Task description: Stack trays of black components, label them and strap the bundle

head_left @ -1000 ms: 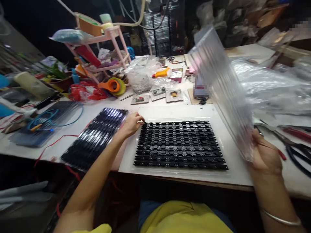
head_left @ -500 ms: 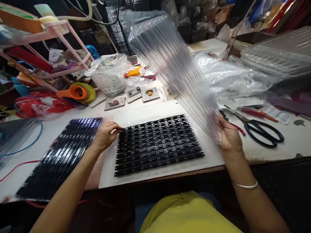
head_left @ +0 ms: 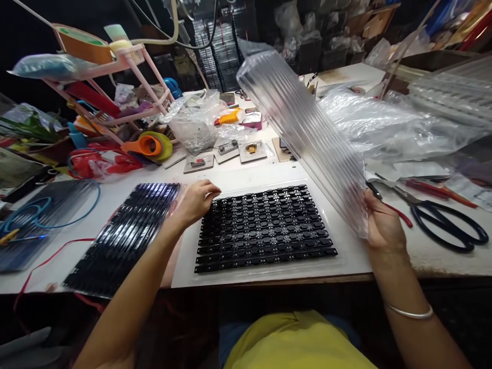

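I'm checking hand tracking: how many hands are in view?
2: the left hand at the far left corner of the middle black strips, the right hand, partly hidden, gripping the clear ribbed plastic.

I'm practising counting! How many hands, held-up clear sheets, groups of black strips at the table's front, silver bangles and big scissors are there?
Hands: 2, left hand and right hand
Clear ribbed sheet: 1
Black strips: 2 groups, middle group and left group
Silver bangle: 1
Big scissors: 1
Total: 7
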A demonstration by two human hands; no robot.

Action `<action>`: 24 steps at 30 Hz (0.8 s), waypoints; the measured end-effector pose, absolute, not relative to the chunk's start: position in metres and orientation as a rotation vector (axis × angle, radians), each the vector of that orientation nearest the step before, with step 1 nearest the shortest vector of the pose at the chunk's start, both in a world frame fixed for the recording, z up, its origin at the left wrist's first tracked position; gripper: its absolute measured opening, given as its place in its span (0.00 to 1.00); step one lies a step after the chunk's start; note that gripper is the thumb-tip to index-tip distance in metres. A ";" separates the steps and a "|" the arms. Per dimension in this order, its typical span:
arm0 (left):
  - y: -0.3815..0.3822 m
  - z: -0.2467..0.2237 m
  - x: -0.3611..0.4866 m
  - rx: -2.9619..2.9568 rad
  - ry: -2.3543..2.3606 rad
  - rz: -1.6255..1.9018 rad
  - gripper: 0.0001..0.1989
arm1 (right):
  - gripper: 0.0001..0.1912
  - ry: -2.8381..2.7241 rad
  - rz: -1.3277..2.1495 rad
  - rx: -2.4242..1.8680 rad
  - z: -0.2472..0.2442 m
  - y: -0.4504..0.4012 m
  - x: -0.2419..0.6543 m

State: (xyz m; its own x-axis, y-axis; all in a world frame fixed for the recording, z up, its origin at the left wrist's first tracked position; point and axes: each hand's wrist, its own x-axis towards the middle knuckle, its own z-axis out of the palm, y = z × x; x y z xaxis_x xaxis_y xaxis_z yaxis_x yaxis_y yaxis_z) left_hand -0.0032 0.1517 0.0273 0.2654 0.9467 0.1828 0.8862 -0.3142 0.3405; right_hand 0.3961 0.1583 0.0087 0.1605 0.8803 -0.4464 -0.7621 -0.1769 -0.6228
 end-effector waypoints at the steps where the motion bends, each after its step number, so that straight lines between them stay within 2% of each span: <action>1: 0.156 0.025 0.008 2.377 1.692 0.514 0.10 | 0.17 -0.158 1.463 -0.948 0.009 0.158 0.395; 9: 0.185 0.006 0.054 2.448 1.515 0.397 0.04 | 0.17 -0.204 1.540 -0.937 0.007 0.157 0.398; 24: 0.194 0.006 0.042 2.276 1.310 0.524 0.06 | 0.14 -0.276 1.565 -0.898 0.007 0.157 0.398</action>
